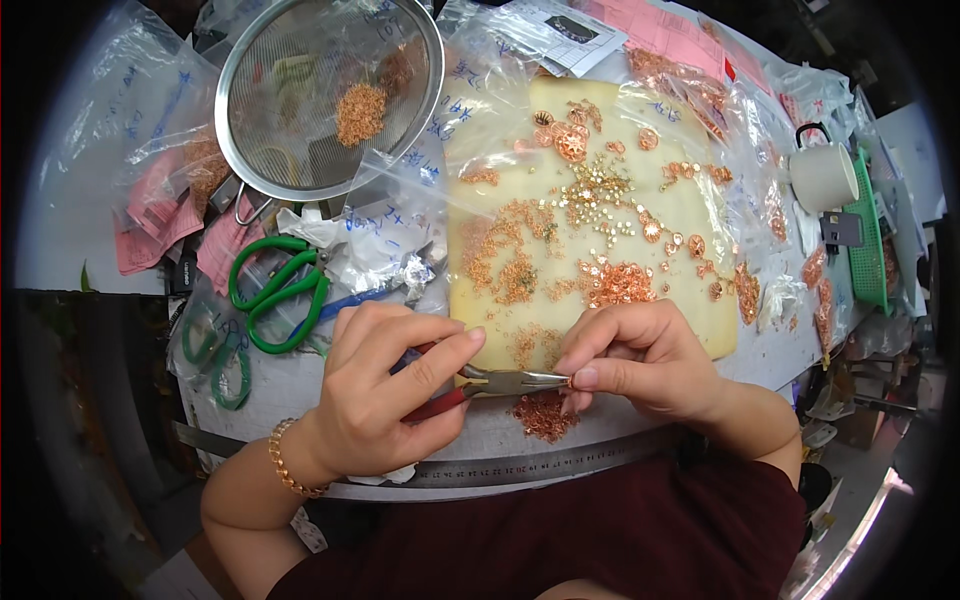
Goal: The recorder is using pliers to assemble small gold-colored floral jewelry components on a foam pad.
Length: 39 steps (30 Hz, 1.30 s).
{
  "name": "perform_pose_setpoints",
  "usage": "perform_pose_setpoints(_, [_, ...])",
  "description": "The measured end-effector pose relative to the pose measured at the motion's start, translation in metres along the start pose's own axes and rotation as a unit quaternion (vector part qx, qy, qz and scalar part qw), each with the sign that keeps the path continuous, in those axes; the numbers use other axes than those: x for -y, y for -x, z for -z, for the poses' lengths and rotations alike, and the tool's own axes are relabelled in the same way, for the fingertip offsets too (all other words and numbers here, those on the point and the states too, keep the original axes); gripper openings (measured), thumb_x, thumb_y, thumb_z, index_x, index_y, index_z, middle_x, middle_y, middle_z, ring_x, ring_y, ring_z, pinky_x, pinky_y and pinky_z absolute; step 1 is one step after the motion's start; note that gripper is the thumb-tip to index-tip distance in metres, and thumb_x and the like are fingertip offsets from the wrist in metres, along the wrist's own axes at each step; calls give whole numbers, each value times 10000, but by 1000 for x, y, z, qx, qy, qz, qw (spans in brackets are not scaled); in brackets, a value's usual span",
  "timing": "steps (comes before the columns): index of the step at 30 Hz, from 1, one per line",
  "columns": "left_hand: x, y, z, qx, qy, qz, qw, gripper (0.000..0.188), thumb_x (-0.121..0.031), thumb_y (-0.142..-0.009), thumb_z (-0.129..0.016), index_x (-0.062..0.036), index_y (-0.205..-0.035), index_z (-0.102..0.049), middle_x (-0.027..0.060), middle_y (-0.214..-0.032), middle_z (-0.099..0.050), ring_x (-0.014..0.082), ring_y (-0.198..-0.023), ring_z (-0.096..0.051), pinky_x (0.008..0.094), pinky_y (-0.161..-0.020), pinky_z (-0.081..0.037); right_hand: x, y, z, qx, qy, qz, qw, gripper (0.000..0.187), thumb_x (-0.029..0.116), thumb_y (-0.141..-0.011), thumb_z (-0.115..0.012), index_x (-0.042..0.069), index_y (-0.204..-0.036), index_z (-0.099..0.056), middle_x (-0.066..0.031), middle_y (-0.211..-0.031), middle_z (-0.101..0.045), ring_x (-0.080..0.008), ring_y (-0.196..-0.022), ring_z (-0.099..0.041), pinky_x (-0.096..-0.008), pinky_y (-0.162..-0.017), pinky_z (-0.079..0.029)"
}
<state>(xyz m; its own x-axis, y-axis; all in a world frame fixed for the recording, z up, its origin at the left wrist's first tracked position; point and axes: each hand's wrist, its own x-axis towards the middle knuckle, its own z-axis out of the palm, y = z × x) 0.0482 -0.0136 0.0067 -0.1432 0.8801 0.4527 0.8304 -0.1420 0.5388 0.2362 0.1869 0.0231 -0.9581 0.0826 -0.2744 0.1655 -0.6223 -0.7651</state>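
Foremost, a graduated ruler [560, 463] runs along the near edge of the bench [270, 385]. Beyond it, red-handled pliers [510, 382] lie between the hands, above a pile of copper-coloured parts [545, 418]. Fingers partly hide the handles; the small piece [571, 381] at the nose is hard to make out. The left hand [375, 385] curls around the handles; the right hand [645, 365] pinches the piece, thumb against forefinger. Farther, a cream mat [712, 335] carries loose beads [595, 190]; the sieve [320, 160] is cut off at the top.
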Motion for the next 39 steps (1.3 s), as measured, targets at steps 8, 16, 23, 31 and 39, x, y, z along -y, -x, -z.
perform_pose_setpoints(8, [-1, 1, 2, 17, -18, -20, 1000, 613, -110, -588, -803, -70, -1190, -701, 56, -1078, -668, 247, -844, -572, 380, -770, -431, -3, 1, 0, 6, 17, 1, 1000, 99, -81, -929, -626, -73, -1024, -654, -177, -977, -663, -206, -820, -698, -313, -740, -587])
perform_pose_setpoints(16, [-4, -3, 11, 67, -95, -65, 991, 582, -186, -595, -802, -71, -1158, -712, 20, -1035, -668, 201, -733, -527, 344, -659, -414, 0, 1, 4, 16, 80, -35, 996, 108, -55, -939, -633, -50, -1031, -691, -132, -953, -683, -178, -828, -696, -294, -749, -582])
perform_pose_setpoints(23, [-8, -3, 12, 119, -83, -109, 983, 466, -202, -671, -733, -89, -1123, -727, -1, -982, -650, 164, -698, -499, 323, -603, -367, 35, 12, -3, -103, 549, 180, 810, 165, -68, -814, -702, -4, -965, -722, -102, -923, -668, -163, -779, -672, -261, -638, -525])
perform_pose_setpoints(31, [-14, -3, 11, 144, -151, -172, 963, 390, -173, -746, -622, -98, -1111, -733, 18, -981, -651, 131, -701, -491, 288, -613, -351, 15, -6, 13, -110, 721, 262, 632, 217, -66, -754, -736, 39, -943, -724, -80, -966, -600, -199, -766, -612, -290, -618, -506])
perform_pose_setpoints(39, [-12, 0, 8, 146, -154, -169, 962, 386, -177, -761, -620, -106, -1123, -729, 28, -1051, -661, 138, -778, -518, 299, -683, -383, 15, -8, 12, -57, 792, 281, 539, 200, -34, -724, -709, 25, -903, -643, -94, -968, -611, -263, -741, -582, -349, -627, -482])
